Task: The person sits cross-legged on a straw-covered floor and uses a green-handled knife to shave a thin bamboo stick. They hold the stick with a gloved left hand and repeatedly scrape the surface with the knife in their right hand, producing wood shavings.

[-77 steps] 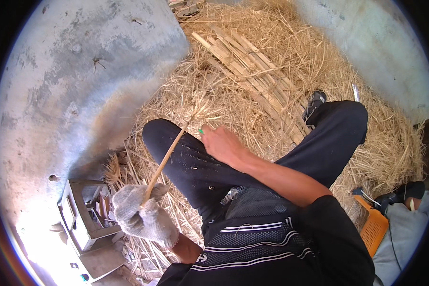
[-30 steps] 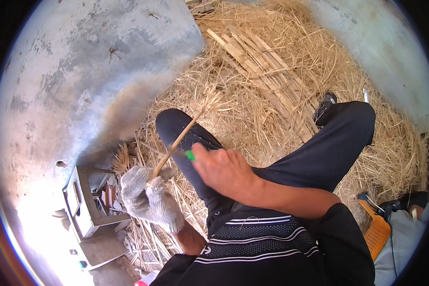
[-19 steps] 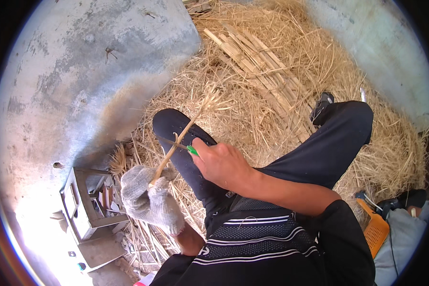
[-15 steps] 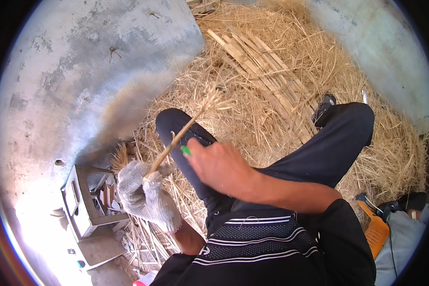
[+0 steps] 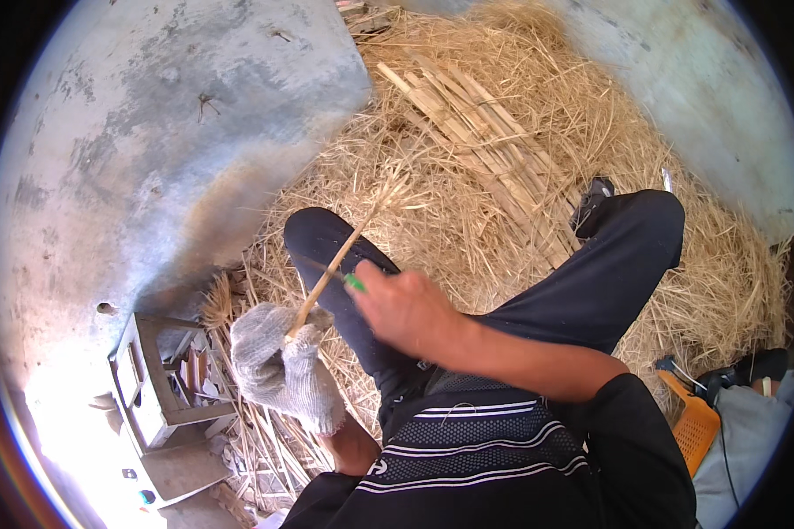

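Observation:
In a grey-white knitted glove, my left hand [image 5: 287,366] is closed round the lower end of a thin bamboo stick [image 5: 337,261]. The stick slants up and away to the right, and its far end fans out into pale curled shavings [image 5: 395,196]. My bare right hand [image 5: 406,309] is closed round the green handle [image 5: 354,282] of what looks like a small knife. Its thin dark blade lies across the middle of the stick, partly blurred. Both hands are above my bent left knee [image 5: 322,231].
Pale shavings [image 5: 617,123] cover the floor, with a bundle of split bamboo strips [image 5: 485,132] on them. At left a wooden stool frame [image 5: 154,379] lies near the stained wall [image 5: 150,176]. An orange plastic seat [image 5: 695,436] and part of another person [image 5: 745,441] are at lower right.
My left hand and the stick have shifted slightly right and down. My right hand has tilted a little, and the knife's blade now shows across the stick.

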The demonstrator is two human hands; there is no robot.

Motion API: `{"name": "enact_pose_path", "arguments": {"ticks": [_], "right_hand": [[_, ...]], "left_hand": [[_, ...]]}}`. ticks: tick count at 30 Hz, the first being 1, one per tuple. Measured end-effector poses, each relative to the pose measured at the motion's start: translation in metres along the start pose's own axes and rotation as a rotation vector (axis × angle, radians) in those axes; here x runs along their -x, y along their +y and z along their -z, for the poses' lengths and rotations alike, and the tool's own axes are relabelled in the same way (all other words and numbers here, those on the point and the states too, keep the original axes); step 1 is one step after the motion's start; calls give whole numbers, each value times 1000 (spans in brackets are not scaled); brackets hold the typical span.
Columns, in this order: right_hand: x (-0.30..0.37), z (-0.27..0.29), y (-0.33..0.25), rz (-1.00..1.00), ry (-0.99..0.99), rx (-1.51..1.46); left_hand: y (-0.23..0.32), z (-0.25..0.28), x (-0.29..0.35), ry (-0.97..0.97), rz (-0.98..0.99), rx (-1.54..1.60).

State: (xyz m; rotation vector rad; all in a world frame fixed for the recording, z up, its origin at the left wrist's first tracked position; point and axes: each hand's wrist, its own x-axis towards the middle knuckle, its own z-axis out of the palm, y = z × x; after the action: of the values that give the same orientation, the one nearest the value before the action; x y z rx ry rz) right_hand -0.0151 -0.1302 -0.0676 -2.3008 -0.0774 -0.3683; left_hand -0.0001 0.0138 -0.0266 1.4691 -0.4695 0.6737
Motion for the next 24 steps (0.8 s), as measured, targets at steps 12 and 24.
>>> {"name": "enact_pose_path", "arguments": {"ticks": [12,24], "right_hand": [[9,-5,8,-42,59,-100],[5,4,12,-32,25,-15]], "left_hand": [[5,-8,2,51,-16,-129],[9,-13,7,96,26,-14]]}}
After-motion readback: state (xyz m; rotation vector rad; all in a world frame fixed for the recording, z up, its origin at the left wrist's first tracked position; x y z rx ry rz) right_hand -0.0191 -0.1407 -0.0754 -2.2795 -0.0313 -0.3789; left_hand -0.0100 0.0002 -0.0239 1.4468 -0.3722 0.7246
